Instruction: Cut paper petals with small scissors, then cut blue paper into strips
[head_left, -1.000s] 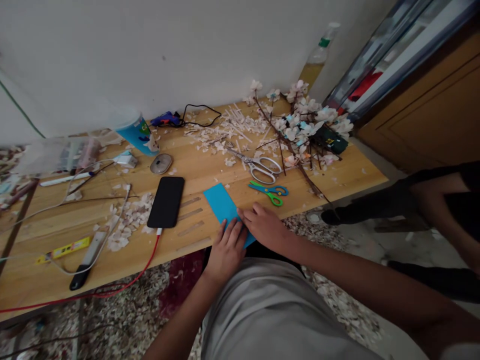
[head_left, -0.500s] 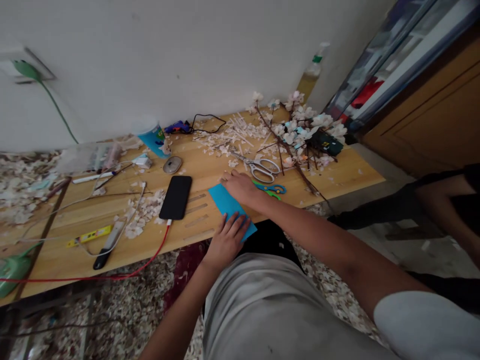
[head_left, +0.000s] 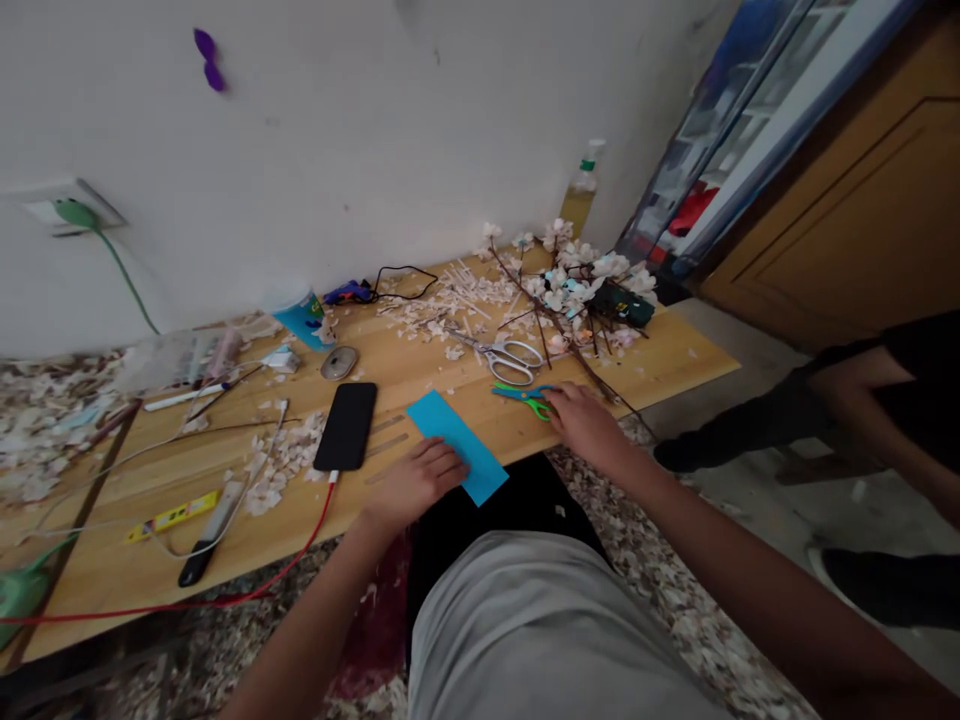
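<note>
A flat blue sheet of paper [head_left: 465, 440] lies at the table's front edge, one end jutting over it. My left hand [head_left: 426, 478] rests beside the sheet with its fingertips on the left side of it. At the right, my right hand [head_left: 581, 420] has its fingers on the handles of the blue and green scissors [head_left: 521, 393], which lie on the table; its fingers are bent around the handles. Silver scissors [head_left: 514, 362] with white handles lie just behind them.
Behind the scissors are flower branches [head_left: 574, 290] and a bottle [head_left: 579, 200]. A black phone [head_left: 345, 427], yellow level [head_left: 172, 517] and black-handled knife [head_left: 210, 540] lie leftward on the table [head_left: 285, 510]. A person's arm [head_left: 900, 410] shows at the right.
My right hand has left the blue paper and moved right to the blue and green scissors. My left hand has slid toward the paper's left side. The view has shifted.
</note>
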